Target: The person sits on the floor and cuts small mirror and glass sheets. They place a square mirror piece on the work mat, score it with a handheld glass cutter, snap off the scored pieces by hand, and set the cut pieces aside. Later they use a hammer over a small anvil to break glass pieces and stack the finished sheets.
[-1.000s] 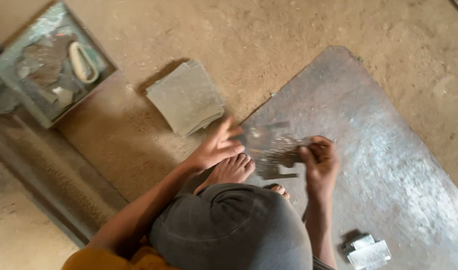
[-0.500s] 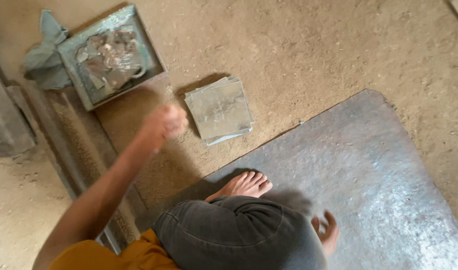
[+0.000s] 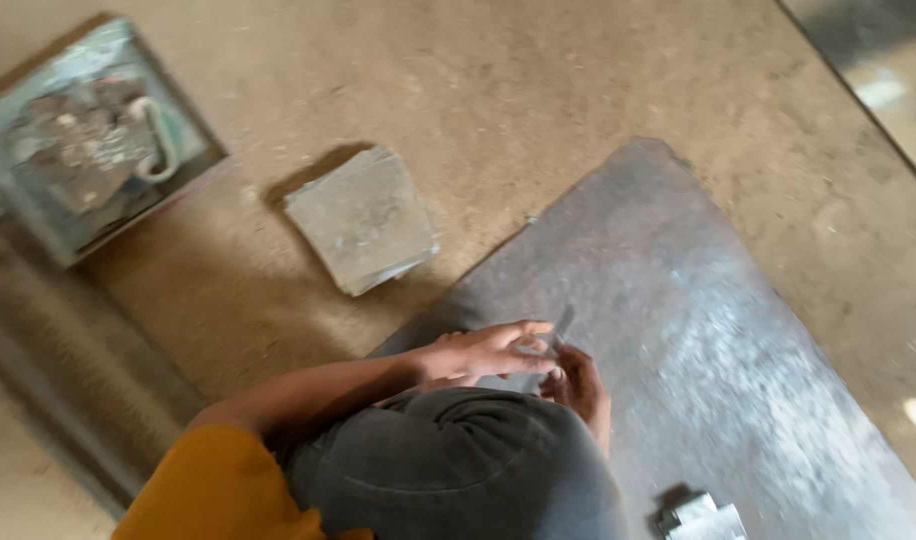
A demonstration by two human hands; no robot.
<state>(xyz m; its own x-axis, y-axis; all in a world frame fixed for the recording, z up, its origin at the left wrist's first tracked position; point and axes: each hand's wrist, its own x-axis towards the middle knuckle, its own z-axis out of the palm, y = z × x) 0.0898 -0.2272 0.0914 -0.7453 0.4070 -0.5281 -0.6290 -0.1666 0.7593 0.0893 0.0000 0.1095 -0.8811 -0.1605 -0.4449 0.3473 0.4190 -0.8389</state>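
The person wears a mustard-yellow top; its short sleeve (image 3: 213, 480) ends above the elbow, leaving the forearm bare. The trousers (image 3: 458, 465) are dark grey cloth with a visible curved seam across the knee, which lies just beneath the grip. The left hand (image 3: 483, 352) and the right hand (image 3: 578, 385) are both bare: no gloves, rings, or wristbands can be made out. The picture is motion-blurred, so finer stitching cannot be told.

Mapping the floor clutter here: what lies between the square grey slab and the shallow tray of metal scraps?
In the head view, only bare sandy floor lies between the square grey slab and the shallow scrap tray.
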